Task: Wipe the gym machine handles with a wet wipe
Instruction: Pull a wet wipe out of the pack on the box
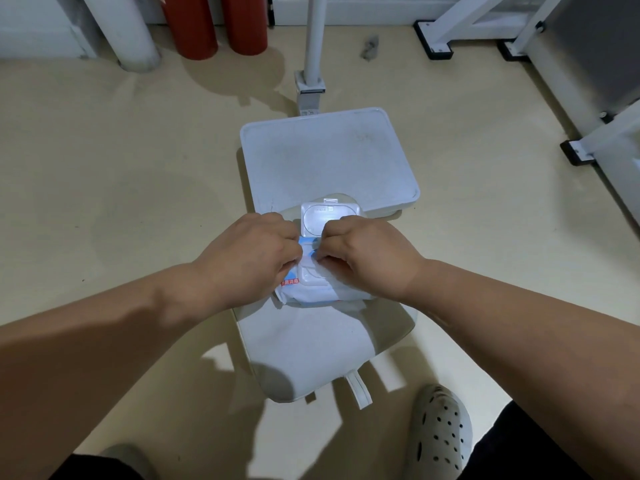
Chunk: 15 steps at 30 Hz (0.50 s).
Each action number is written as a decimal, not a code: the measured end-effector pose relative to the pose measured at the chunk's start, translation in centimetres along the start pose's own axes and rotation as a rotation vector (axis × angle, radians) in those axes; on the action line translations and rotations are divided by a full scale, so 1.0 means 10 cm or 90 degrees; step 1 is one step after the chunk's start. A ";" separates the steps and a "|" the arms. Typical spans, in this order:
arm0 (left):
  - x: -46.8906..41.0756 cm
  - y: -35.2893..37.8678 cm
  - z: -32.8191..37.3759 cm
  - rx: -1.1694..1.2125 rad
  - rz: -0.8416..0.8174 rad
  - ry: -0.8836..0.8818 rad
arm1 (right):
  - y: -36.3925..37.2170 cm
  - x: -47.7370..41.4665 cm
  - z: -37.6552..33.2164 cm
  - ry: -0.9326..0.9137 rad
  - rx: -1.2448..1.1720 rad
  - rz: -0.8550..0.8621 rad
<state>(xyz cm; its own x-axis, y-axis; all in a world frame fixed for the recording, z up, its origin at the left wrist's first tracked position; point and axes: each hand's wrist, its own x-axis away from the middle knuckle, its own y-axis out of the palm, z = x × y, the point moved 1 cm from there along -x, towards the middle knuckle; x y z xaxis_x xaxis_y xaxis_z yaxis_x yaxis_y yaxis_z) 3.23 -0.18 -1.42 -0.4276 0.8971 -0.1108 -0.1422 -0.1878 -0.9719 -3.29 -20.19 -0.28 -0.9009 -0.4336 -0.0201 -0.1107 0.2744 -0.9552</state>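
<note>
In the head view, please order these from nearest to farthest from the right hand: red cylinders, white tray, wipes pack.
1. wipes pack, directly under the right hand, touching it.
2. white tray, just ahead of the hand.
3. red cylinders, far back, to the left.

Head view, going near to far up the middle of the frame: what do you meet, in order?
In order: padded seat → wet wipe pack → flipped-open lid → white tray → base bracket → white pole.
</note>
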 end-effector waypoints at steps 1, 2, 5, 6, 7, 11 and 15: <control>0.00 0.00 -0.01 -0.002 0.000 0.001 | -0.01 0.00 0.01 0.016 -0.033 -0.004; -0.01 0.00 -0.01 -0.006 -0.001 0.003 | -0.02 0.01 0.03 0.037 -0.072 -0.010; -0.02 0.00 -0.02 -0.011 -0.012 0.008 | -0.08 0.02 0.12 0.111 -0.170 -0.031; -0.02 0.00 -0.02 -0.008 -0.013 0.010 | -0.10 0.03 0.17 0.142 -0.196 -0.043; -0.03 0.00 -0.02 -0.004 -0.013 0.011 | -0.13 0.04 0.21 0.170 -0.220 -0.058; -0.04 0.00 -0.02 0.018 -0.004 0.013 | -0.20 0.07 0.27 0.228 -0.286 -0.083; -0.05 -0.01 -0.03 0.038 -0.007 0.019 | -0.19 0.06 0.17 0.152 -0.206 -0.016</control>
<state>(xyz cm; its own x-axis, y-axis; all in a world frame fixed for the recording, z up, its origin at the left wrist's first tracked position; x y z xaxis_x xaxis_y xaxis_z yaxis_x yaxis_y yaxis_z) 3.71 -0.54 -1.37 -0.3997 0.9103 -0.1073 -0.1999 -0.2009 -0.9590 -2.87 -22.47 1.05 -0.9641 -0.2430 0.1072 -0.2261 0.5392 -0.8113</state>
